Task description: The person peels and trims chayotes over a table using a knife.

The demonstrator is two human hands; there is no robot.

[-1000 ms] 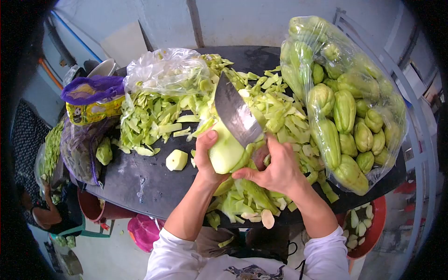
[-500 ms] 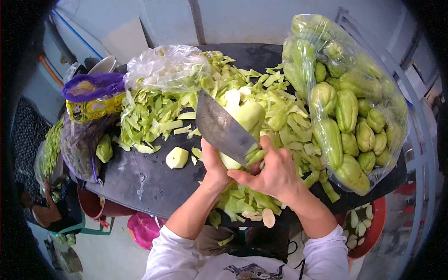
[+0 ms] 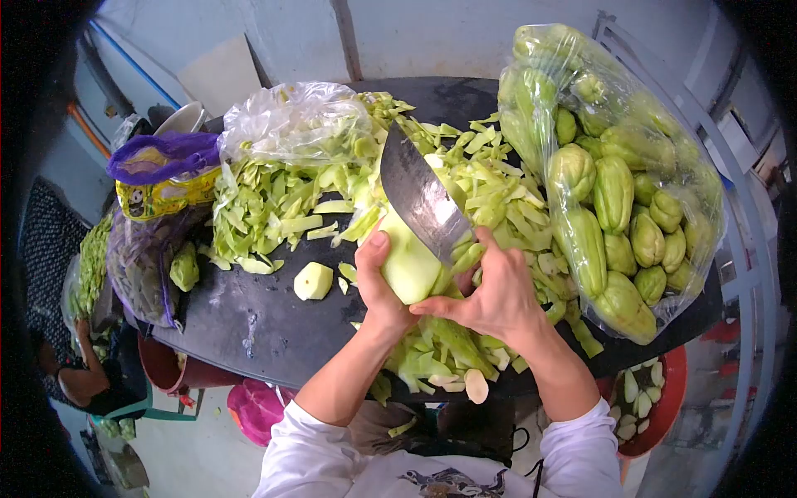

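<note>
A pale green, largely peeled chayote (image 3: 407, 267) is gripped in my left hand (image 3: 380, 290), the thumb along its side. My right hand (image 3: 503, 295) is closed around a knife, its handle hidden in the fingers. The broad, dark knife blade (image 3: 417, 189) points up and left across the chayote's right side. Strips of peel lie by my right fingers, and a longer peel hangs below the chayote. Heaps of light green peelings (image 3: 278, 199) spread over the black table (image 3: 220, 311) behind and beneath both hands. A cut chayote piece (image 3: 314, 281) lies left of my left hand.
A clear plastic bag of whole chayotes (image 3: 614, 183) stands at the right. At the left sits a purple mesh bag (image 3: 145, 266); a crumpled clear bag (image 3: 290, 120) lies on the peelings. Below the table edge are a red tub (image 3: 677, 407) and another person (image 3: 87, 378).
The knife blade has shifted right and turned more upright, showing more of the chayote. The chayote has tilted in my left hand, and a long peel now hangs beneath it.
</note>
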